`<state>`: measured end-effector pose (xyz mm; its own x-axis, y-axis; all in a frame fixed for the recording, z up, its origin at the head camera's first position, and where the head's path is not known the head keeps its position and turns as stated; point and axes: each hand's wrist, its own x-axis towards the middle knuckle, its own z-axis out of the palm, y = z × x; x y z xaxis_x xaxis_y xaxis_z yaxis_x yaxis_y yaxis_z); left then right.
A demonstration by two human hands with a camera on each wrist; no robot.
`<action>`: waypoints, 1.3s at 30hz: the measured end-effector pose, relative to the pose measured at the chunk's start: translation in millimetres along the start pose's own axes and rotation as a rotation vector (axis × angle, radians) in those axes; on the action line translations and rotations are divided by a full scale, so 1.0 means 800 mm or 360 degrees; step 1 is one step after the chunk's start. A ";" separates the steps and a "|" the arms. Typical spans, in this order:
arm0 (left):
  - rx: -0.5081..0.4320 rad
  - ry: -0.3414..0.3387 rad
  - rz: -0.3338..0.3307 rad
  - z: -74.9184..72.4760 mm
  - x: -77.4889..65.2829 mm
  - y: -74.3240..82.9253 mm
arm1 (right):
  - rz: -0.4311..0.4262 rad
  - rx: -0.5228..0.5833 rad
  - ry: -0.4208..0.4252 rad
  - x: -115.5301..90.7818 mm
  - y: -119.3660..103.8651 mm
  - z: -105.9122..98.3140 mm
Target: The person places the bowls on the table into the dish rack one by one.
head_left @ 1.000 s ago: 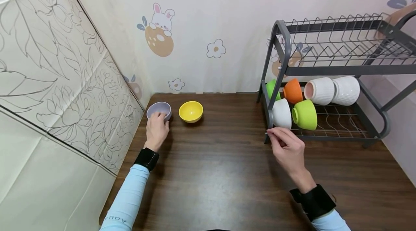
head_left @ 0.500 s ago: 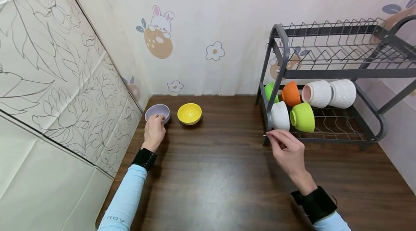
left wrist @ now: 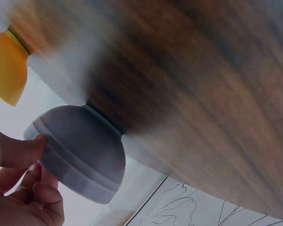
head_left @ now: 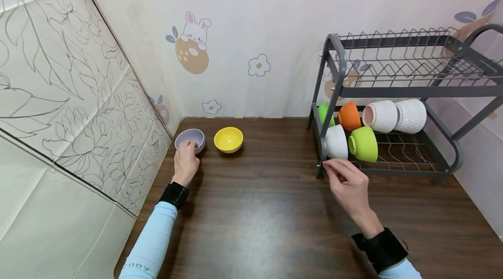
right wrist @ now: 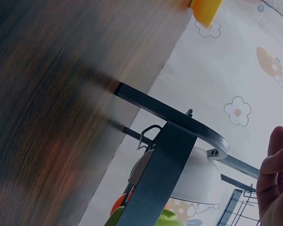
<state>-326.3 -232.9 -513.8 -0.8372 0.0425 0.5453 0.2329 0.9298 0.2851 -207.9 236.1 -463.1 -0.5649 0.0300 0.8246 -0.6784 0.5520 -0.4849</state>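
Note:
At the table's back left corner stands a small purple bowl (head_left: 194,136). My left hand (head_left: 185,163) pinches its near rim, the thumb on the outer wall in the left wrist view and the fingertips inside. The bowl (left wrist: 85,146) appears upright with its foot at the tabletop. A yellow bowl (head_left: 229,140) is just to its right, untouched. My right hand (head_left: 349,183) hovers near the front left corner of the dish rack (head_left: 416,91), thumb and fingertips loosely together with nothing between them. In the right wrist view its fingers are apart from the rack frame.
On the rack's lower shelf several bowls and cups lie tipped: a white bowl (head_left: 336,142), a lime green bowl (head_left: 365,144), an orange one (head_left: 349,115), a green one (head_left: 325,113) and two white cups (head_left: 383,116). Walls border the brown table (head_left: 251,209) behind and left.
The head view has shifted slightly, so the scene sits a little lower. My left hand keeps its grip on the purple bowl's rim; neither hand nor bowl has clearly moved.

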 end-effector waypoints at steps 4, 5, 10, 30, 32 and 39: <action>-0.0004 0.0047 0.0035 0.004 -0.004 -0.002 | -0.0006 0.0001 0.0006 -0.002 0.003 0.000; -0.0010 0.0055 0.0046 0.004 -0.005 -0.002 | -0.0005 0.0001 0.0009 -0.003 0.003 0.000; -0.0021 0.0103 0.0094 0.002 -0.007 0.001 | 0.0005 0.0001 0.0020 -0.003 0.001 0.000; -0.0145 0.0252 0.0361 -0.047 0.011 0.092 | 0.0012 0.0017 0.0019 -0.006 0.008 0.000; -0.0168 0.0249 0.0390 -0.050 0.012 0.102 | 0.0014 0.0014 0.0023 -0.006 0.012 0.000; -0.0243 0.0226 0.0517 -0.052 0.008 0.129 | 0.0028 0.0012 0.0025 -0.007 0.010 0.000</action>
<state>-286.8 -152.0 -448.1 -0.6332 0.2649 0.7272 0.5548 0.8105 0.1878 -210.5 240.4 -471.5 -0.5692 0.0529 0.8205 -0.6719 0.5452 -0.5013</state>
